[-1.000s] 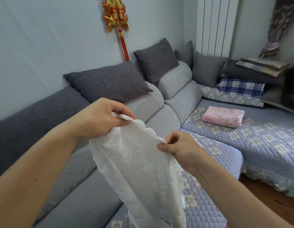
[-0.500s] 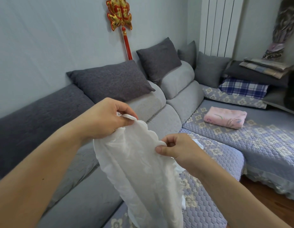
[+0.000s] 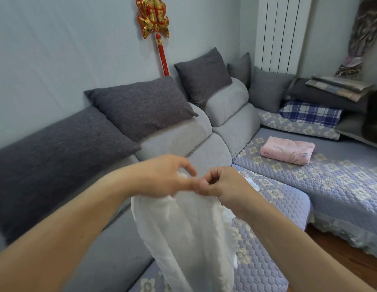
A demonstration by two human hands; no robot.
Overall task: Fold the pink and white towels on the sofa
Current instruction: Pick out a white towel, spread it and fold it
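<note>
A thin white towel (image 3: 189,234) hangs in the air over the sofa seat, folded along its length. My left hand (image 3: 164,178) and my right hand (image 3: 221,182) meet at its top edge, thumbs touching, and each pinches an upper corner. The towel's lower end drops out of the frame at the bottom. A folded pink towel (image 3: 286,150) with a flower print lies on the quilted sofa cover (image 3: 341,186) at the right, well beyond my hands.
Dark grey cushions (image 3: 141,106) line the sofa back along the wall. A blue plaid pillow (image 3: 310,112) and stacked bedding (image 3: 339,87) fill the far right corner. Wooden floor (image 3: 341,262) shows past the seat's front edge.
My hands have come together, bringing the two top corners of the white towel against each other. The towel now hangs narrower and doubled. The view has dipped slightly.
</note>
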